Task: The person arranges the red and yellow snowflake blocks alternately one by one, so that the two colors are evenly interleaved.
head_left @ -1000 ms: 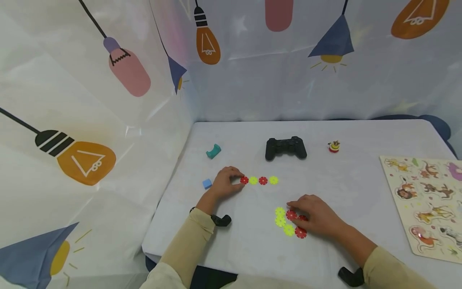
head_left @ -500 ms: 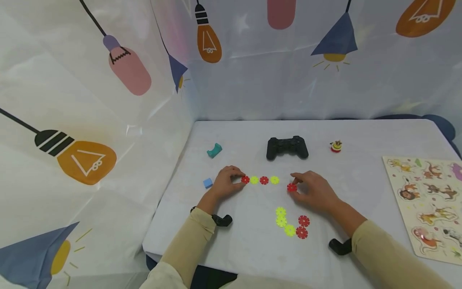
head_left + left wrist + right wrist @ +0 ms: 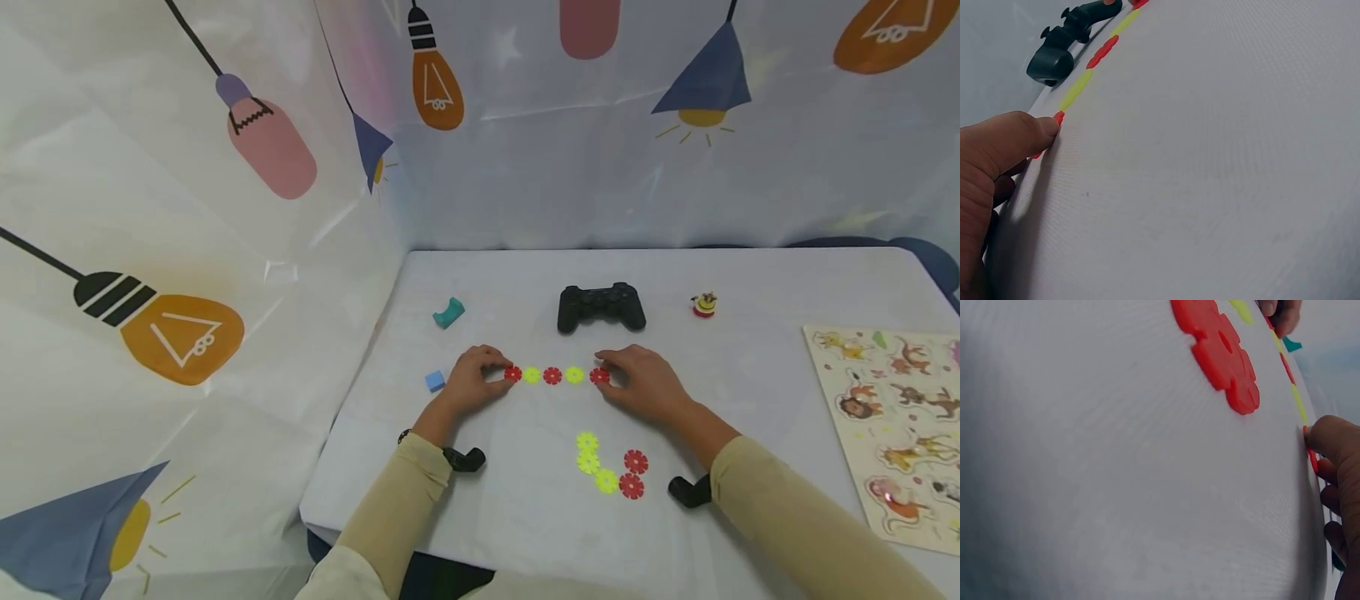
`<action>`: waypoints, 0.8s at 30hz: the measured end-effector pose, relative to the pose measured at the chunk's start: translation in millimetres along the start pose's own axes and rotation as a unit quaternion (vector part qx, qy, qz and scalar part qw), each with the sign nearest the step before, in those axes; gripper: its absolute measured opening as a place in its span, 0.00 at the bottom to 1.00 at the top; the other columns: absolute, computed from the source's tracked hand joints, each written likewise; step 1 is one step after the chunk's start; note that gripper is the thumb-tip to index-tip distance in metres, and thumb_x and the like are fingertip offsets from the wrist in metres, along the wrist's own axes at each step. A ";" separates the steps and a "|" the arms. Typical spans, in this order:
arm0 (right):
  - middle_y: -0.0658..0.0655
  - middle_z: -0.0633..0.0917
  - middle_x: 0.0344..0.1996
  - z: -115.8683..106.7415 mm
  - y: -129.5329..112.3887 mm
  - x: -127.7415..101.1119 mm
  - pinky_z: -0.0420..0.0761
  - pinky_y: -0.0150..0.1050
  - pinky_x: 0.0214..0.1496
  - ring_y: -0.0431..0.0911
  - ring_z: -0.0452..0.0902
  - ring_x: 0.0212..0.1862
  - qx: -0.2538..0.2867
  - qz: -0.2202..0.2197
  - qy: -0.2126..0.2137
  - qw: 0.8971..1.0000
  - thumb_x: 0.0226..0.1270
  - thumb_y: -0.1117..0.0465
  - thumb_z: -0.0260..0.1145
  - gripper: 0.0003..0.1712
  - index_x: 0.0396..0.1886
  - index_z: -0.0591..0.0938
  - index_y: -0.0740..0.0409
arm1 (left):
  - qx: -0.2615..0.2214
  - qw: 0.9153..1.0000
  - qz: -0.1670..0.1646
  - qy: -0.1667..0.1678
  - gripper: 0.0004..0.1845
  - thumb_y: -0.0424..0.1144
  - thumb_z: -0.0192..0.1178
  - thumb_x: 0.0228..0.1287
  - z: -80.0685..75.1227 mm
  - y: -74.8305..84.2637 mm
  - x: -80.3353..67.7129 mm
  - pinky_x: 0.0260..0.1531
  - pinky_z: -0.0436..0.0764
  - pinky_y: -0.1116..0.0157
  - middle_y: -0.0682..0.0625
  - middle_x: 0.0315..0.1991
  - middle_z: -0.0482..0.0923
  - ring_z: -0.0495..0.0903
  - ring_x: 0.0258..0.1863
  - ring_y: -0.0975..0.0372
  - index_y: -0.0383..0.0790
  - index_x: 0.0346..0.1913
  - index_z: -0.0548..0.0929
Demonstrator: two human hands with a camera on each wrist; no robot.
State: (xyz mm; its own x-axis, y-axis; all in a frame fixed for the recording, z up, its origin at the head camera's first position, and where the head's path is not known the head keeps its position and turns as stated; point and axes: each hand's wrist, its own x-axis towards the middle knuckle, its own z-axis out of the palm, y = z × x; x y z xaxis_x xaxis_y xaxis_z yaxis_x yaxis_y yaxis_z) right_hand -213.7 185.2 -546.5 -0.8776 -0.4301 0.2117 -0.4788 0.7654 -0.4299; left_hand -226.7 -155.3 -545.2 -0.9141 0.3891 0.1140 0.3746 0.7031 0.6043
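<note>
With three yellow and two red discs left in the near loose pile, one fewer red than a second ago, the change is clear: a red disc went from pile to row. Right hand carried it up and now pinches that red disc at the right end of the disc row, touching or just beside the last yellow one; whether it is locked in, cannot tell. Left hand hasn't moved, fingers curled on the red end disc at the left, steadying the chain. Row now reads red, yellow, red, yellow, red across mid tabletop, so the alternating pattern is extended by one; judged next colour is yellow.

Farther back: blue cube left of the left hand, teal block, black game controller, small toy figure. Animal puzzle board on the right edge.
</note>
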 end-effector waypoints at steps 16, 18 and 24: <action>0.43 0.83 0.49 -10.3 -23.9 -44.4 0.79 0.48 0.52 0.43 0.77 0.52 0.084 -0.043 -0.085 0.992 0.55 0.53 0.77 0.29 0.59 0.82 0.47 | 0.017 1.000 0.013 0.021 0.15 0.45 0.72 0.57 2.9 -8.6 -2.0 0.55 0.73 0.60 0.60 0.46 0.79 0.74 0.51 0.64 0.51 0.48 0.88; 0.40 0.82 0.50 -8.7 -29.5 -47.8 0.79 0.46 0.53 0.41 0.75 0.53 0.089 -0.078 -0.106 0.987 0.55 0.52 0.77 0.30 0.60 0.81 0.45 | 0.017 0.999 0.013 0.025 0.15 0.44 0.72 0.57 3.1 -9.6 -1.9 0.55 0.73 0.60 0.61 0.46 0.78 0.74 0.50 0.64 0.51 0.48 0.88; 0.37 0.81 0.49 -4.4 -43.1 -48.2 0.77 0.44 0.53 0.37 0.73 0.51 0.109 -0.113 -0.133 0.978 0.57 0.52 0.76 0.30 0.61 0.81 0.44 | 0.004 1.000 0.017 0.021 0.14 0.44 0.72 0.58 5.3 -8.2 -0.6 0.55 0.73 0.60 0.60 0.47 0.79 0.74 0.51 0.64 0.50 0.48 0.87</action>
State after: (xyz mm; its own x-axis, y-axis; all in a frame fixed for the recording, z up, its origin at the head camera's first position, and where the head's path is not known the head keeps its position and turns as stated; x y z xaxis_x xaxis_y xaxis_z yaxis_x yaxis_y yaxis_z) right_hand -150.9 175.1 -534.4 -0.6981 -0.7090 0.0996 -0.6187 0.5275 -0.5822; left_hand -228.3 -158.2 -554.4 -0.9061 0.3887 0.1671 0.4072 0.6942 0.5935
